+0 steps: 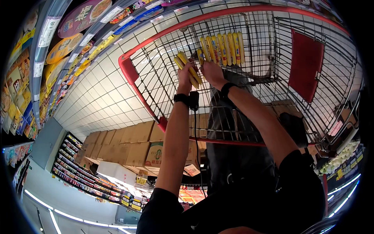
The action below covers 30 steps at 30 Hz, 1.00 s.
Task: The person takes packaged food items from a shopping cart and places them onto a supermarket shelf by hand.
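My left hand (185, 78) is closed around a few yellow sausage-like sticks in plastic wrap (191, 70), which are tilted over the shopping cart (134, 73). Close beside it, my right hand (212, 74) has its fingers closed at the lower end of another yellow wrapped stick (200, 57); part of the grip is hidden. Several more of these yellow sticks (228, 48) lie side by side in a row in the wire basket, just beyond my right hand. Black bands circle both wrists.
The cart's red folding panel (306, 65) is at the right. Shelves of packaged food (68, 46) run along the left and top. Stacked cardboard boxes (128, 150) stand by the cart on the tiled floor (99, 97). Behind them are more store shelves (83, 175).
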Each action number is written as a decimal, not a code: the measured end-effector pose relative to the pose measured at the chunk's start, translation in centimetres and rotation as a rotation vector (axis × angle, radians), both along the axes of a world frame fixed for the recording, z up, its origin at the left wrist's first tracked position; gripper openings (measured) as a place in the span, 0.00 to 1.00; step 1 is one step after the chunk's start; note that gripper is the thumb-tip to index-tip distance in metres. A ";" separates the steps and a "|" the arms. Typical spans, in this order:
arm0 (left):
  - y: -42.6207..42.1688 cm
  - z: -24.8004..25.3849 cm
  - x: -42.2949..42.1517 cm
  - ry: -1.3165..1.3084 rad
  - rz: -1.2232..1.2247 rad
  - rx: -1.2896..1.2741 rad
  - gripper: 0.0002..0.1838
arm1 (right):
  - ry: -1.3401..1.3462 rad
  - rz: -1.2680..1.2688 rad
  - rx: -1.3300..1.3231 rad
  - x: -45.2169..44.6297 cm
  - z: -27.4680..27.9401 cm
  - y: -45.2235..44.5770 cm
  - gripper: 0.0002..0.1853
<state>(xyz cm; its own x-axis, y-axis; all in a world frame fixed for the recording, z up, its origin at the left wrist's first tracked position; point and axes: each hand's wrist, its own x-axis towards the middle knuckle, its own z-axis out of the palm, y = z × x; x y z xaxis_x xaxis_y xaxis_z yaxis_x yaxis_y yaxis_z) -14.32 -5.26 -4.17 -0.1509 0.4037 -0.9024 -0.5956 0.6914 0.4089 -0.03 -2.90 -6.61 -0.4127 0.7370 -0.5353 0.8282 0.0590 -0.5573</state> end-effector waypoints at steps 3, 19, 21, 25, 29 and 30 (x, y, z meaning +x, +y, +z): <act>-0.3 -0.1 -0.3 0.014 0.027 -0.021 0.22 | -0.058 -0.002 0.064 -1.1 -1.2 -0.3 0.08; 0.1 -0.7 1.0 -0.133 0.056 -0.036 0.21 | 0.473 -0.355 -0.267 1.7 5.6 2.7 0.13; 0.5 -0.3 1.3 -0.152 0.044 -0.027 0.22 | 0.460 -0.338 -0.258 1.9 5.5 3.1 0.13; 1.5 0.7 2.2 -0.120 -0.050 0.052 0.24 | 0.446 -0.288 -0.221 2.5 5.1 3.5 0.15; 2.0 0.6 2.9 -0.123 -0.115 0.111 0.24 | 0.408 -0.241 -0.178 3.3 5.4 3.9 0.16; 2.1 0.6 3.0 -0.124 -0.117 0.095 0.23 | 0.484 -0.274 -0.235 3.7 4.9 3.8 0.15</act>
